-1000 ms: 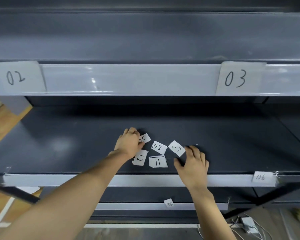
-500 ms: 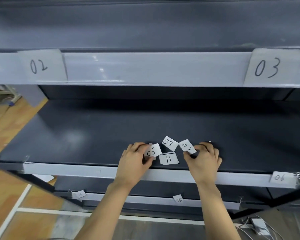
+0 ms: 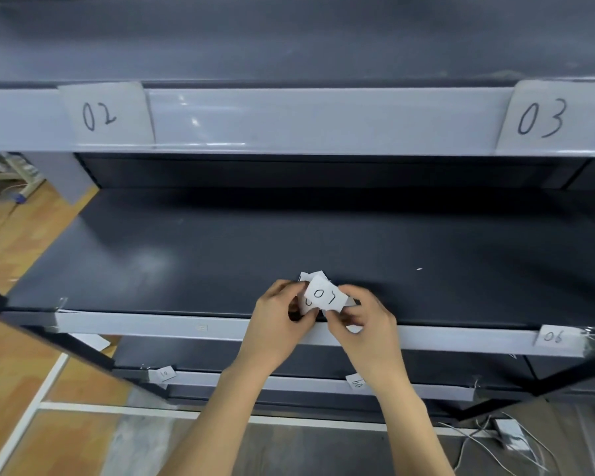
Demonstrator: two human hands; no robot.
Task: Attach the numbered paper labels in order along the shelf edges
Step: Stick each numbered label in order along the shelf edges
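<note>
A small stack of white paper labels [image 3: 323,295], with "07" on top, is held over the front of the dark middle shelf [image 3: 220,255]. My left hand [image 3: 280,321] pinches the stack's left side and my right hand [image 3: 364,321] grips its right and lower side. Labels "02" [image 3: 103,113] and "03" [image 3: 550,116] are stuck on the upper shelf's pale edge. Label "06" [image 3: 554,336] sits on the middle shelf's edge [image 3: 152,326] at the right. Two small labels, "10" [image 3: 164,373] and "09" [image 3: 356,382], are on the lower shelf's edge.
Wooden floor [image 3: 18,242] shows at the left, with cables and clutter at the far left. A white adapter [image 3: 510,434] with cables lies on the floor at the bottom right. A dark diagonal frame bar [image 3: 59,345] runs down the left side of the shelving.
The loose labels that lay spread on the middle shelf have been gathered into one stack between both hands. The view has shifted to the left.
</note>
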